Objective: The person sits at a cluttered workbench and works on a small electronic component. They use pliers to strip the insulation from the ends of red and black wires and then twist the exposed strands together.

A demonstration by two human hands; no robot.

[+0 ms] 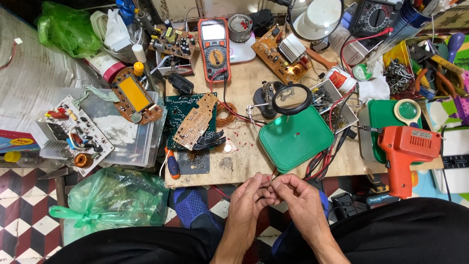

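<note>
My left hand (248,201) and my right hand (299,198) meet just below the front edge of the wooden workbench (244,164). Both pinch a tiny component with thin wire leads (271,181) between thumb and fingertips. Just beyond them lies a green plastic lid (295,139) with one small red part on it. A magnifier on a helping-hand stand (291,98) rises behind the lid. Several small red parts are scattered on the bench left of the lid.
An orange soldering gun (405,149) lies at the right, an orange multimeter (214,49) at the back. Circuit boards (195,121) cover the bench's left side and a clear plastic box (122,139). A green bag (110,200) sits on the tiled floor.
</note>
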